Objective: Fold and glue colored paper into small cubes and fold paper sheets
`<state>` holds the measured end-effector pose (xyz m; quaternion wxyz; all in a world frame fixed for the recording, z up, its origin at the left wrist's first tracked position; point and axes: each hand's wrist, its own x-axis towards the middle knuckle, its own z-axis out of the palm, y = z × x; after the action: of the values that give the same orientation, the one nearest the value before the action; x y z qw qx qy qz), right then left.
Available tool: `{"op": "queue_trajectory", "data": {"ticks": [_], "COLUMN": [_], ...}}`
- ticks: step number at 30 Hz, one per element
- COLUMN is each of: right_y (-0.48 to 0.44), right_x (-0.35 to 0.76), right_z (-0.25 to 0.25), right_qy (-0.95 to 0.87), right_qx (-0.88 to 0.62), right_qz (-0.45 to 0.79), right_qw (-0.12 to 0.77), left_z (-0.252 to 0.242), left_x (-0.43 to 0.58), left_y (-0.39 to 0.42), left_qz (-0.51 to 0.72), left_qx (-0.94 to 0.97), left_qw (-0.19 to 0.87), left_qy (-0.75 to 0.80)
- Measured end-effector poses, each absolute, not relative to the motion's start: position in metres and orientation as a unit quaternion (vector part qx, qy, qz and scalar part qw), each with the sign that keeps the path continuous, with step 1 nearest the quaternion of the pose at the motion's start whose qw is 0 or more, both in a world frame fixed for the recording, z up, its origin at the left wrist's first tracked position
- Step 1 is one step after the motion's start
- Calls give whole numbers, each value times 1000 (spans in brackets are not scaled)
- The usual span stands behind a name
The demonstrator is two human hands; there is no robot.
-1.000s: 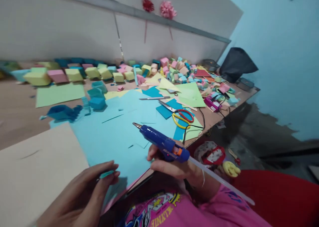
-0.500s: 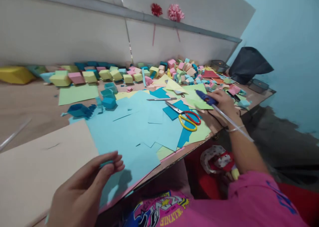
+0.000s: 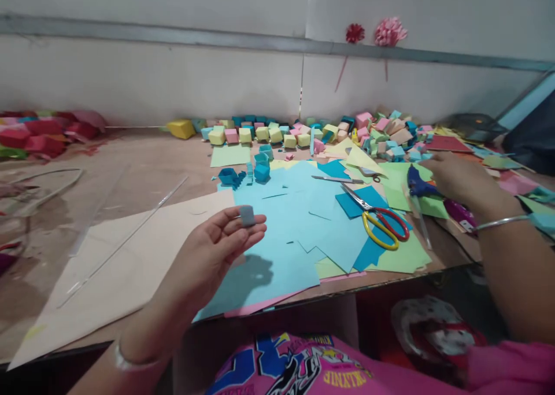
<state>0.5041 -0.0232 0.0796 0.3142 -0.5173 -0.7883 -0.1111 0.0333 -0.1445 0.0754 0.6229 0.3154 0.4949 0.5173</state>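
Note:
My left hand (image 3: 217, 242) is raised over the light blue paper (image 3: 281, 221). Its thumb and fingers hold a small pale blue paper piece (image 3: 247, 215). At the right, my right hand (image 3: 466, 184) is by a dark blue glue gun (image 3: 422, 187), whose clear glue stick (image 3: 422, 224) points toward the table edge. The fingers there are blurred and partly hidden, so I cannot tell their grip. Scissors (image 3: 381, 224) with red and yellow handles lie between my hands, and a slim metal cutter (image 3: 337, 179) lies behind them.
Several coloured paper boxes (image 3: 261, 133) line the wall, with a heap (image 3: 396, 132) at the right. Small blue paper shapes (image 3: 262, 172) stand near the blue sheet. A peach sheet (image 3: 165, 250) and a clear glue stick (image 3: 130, 236) lie at left. A purple object (image 3: 460, 214) is by my right wrist.
The view has swung left. My left hand has turned and now shows the paper piece at its fingertips. The glue gun, earlier in my right hand, now points away from me, its glue stick toward me.

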Motion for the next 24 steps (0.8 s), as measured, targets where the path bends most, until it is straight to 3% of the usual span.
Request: {"op": "queue_trajectory", "data": {"ticks": [5, 11, 16, 22, 24], "right_y": [-47, -49, -44, -52, -53], "right_x": [376, 244, 207, 205, 207], "right_z": [118, 91, 53, 36, 34], "right_qy": [-843, -849, -808, -778, -733], "right_qx": [-468, -351, -324, -340, -366], "right_qz": [-94, 208, 331, 362, 407], "right_qw": [249, 337, 365, 385, 403], "left_z": [84, 72, 52, 32, 32], "left_x": [39, 34, 26, 21, 20], "left_y": [-116, -101, -97, -94, -95], "left_qz": [474, 459, 470, 442, 425], "left_qx": [317, 455, 524, 582, 619], "left_qw": [672, 622, 555, 531, 481], "left_qy": [473, 442, 444, 429, 453]}}
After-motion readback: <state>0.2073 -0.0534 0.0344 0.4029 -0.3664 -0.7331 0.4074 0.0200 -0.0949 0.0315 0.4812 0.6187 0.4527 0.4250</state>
